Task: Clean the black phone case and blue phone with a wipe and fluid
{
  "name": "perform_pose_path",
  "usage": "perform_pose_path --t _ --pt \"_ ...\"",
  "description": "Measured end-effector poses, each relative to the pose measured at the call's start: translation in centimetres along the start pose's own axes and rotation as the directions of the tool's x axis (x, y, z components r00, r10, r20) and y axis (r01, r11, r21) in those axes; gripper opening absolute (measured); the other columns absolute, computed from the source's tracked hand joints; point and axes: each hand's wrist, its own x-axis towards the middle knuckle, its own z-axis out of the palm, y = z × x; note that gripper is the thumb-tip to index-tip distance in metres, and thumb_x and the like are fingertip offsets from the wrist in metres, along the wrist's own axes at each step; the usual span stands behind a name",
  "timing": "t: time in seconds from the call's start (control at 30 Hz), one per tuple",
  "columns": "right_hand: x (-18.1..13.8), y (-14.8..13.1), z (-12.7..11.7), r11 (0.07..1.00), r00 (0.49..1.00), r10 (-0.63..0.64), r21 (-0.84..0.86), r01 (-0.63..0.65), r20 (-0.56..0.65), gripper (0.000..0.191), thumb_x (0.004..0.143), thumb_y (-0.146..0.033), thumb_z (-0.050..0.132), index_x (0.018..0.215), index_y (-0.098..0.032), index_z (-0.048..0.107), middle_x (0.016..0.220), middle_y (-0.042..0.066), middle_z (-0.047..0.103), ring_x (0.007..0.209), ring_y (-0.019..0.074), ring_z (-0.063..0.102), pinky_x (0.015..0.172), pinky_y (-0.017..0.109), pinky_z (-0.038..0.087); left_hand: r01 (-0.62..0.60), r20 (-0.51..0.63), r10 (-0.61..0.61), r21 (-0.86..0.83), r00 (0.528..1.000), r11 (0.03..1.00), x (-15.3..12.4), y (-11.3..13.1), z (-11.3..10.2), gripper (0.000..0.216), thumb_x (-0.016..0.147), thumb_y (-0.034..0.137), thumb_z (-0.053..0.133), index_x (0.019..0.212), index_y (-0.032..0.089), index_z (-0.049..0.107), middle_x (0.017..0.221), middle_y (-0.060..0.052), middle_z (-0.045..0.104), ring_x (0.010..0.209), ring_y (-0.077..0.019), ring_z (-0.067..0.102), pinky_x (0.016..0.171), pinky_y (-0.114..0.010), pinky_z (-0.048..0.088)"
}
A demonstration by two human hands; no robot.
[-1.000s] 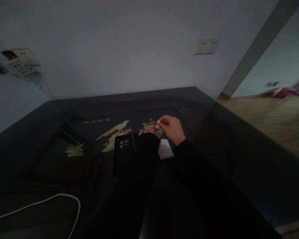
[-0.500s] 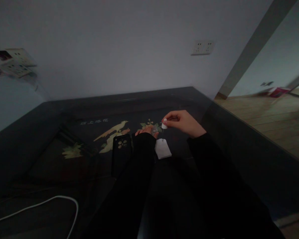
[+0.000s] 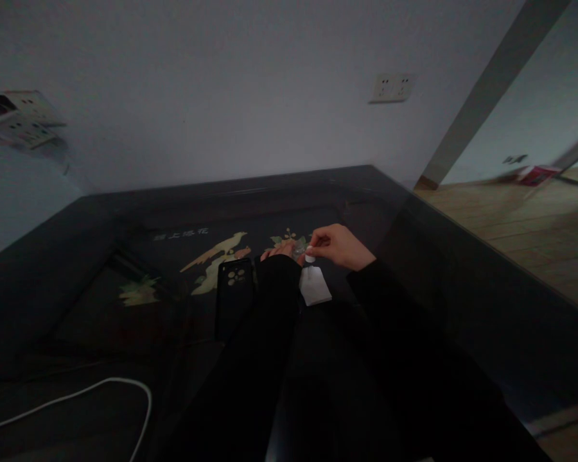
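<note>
My right hand (image 3: 343, 245) pinches a dropper (image 3: 309, 255) by its white cap, the thin clear tube pointing down. Below the tube lies a folded white paper or pad (image 3: 316, 289) on the dark tabletop. My left hand (image 3: 282, 249) has its fingers closed about a small clear container (image 3: 299, 247), which looks like glass; part of it is hidden by the fingers. The dropper is close beside this container, over the top edge of the white pad. A black phone case (image 3: 234, 298) with round camera holes lies left of my left forearm.
The dark glossy table (image 3: 414, 308) has a painted bird and flowers. A white cable (image 3: 77, 393) curves over its near left part. Wall sockets (image 3: 392, 88) are behind the table, and another socket strip (image 3: 31, 125) is at the left.
My right hand has moved down and slightly left with the dropper, bringing its tube lower against the white pad. The left hand has stayed in place.
</note>
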Motion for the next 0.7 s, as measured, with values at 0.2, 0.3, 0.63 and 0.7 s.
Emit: perform_pose_path --t 0.2,0.3,0.63,0.7 --pt "0.0 -0.3 -0.7 1.000 0.997 -0.002 0.011 0.003 -0.078 0.010 0.066 -0.021 0.064 0.062 -0.015 0.058 0.059 0.001 0.062 0.056 0.0123 0.059 0.054 0.023 0.046 0.007 -0.003 -0.007 -0.028 1.000 1.000 -0.1 -0.1 -0.1 0.048 0.074 0.045 0.045 0.119 0.028 0.048 0.117 -0.001 0.057 0.111 -0.0198 0.048 0.100 -0.034 0.024" --pt "-0.2 -1.3 -1.1 0.995 0.953 -0.031 0.083 0.058 -0.303 0.010 0.072 -0.025 0.058 0.073 -0.015 0.058 0.069 0.003 0.064 0.061 0.0127 0.061 0.059 0.026 0.049 0.007 -0.011 -0.008 -0.061 1.000 0.998 -0.2 -0.1 -0.3 0.048 0.073 0.044 0.048 0.117 0.027 0.050 0.114 -0.002 0.059 0.107 -0.0202 0.051 0.099 -0.036 0.026" --pt "0.1 -2.0 0.7 0.991 0.874 -0.122 -0.016 0.130 -0.470 0.008 0.073 -0.024 0.058 0.076 -0.016 0.060 0.074 0.002 0.064 0.069 0.0131 0.062 0.063 0.025 0.050 -0.002 -0.006 0.001 -0.100 1.000 0.995 -0.2 -0.3 0.2 0.046 0.071 0.045 0.051 0.114 0.028 0.052 0.114 0.000 0.059 0.107 -0.0199 0.051 0.100 -0.036 0.025" --pt "0.3 -1.5 1.1 0.993 0.899 -0.117 -0.063 0.100 -0.421 0.009 0.075 -0.023 0.056 0.079 -0.016 0.061 0.076 0.002 0.065 0.070 0.0129 0.062 0.064 0.024 0.049 0.005 0.012 -0.004 -0.087 1.000 0.996 -0.2 -0.1 0.0 0.046 0.072 0.045 0.050 0.115 0.028 0.051 0.114 0.001 0.059 0.108 -0.0190 0.050 0.100 -0.036 0.024"
